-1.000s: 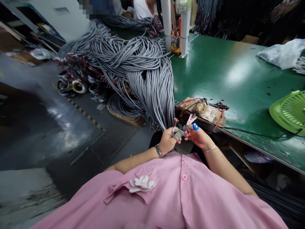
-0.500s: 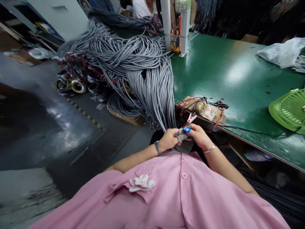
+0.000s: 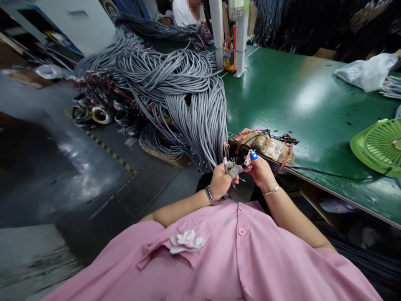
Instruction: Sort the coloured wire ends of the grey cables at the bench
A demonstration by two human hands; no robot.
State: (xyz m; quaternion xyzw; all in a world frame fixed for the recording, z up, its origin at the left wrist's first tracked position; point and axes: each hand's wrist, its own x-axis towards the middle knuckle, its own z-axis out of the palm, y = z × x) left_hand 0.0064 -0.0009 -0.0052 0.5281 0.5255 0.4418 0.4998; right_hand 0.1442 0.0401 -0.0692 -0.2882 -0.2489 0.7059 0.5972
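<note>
Near the table's front edge, my left hand (image 3: 219, 182) is closed around a grey cable (image 3: 225, 165). Its stripped end points up, with thin coloured wires fanning out and orange-copper tips. A grey knitted cover sits on the left thumb. More thin coloured wires show between the two hands. My right hand (image 3: 262, 174), with a blue cap (image 3: 253, 155) on its thumb, pinches a pale pink piece (image 3: 247, 160); what kind of thing it is cannot be made out. Red and blue wires lie by the right fingertips, partly hidden.
A large heap of grey cables (image 3: 200, 113) hangs over the table's left side. At the edge of the green table (image 3: 282, 96) lies a taped brown block (image 3: 266, 146) with leads. A green fan (image 3: 379, 144) stands right. Another person (image 3: 184, 12) is at the back.
My hands have moved slightly apart. The cable end now stands upright from my left hand with its coloured wires spread, and the pale pink piece has drawn back close to my right thumb.
</note>
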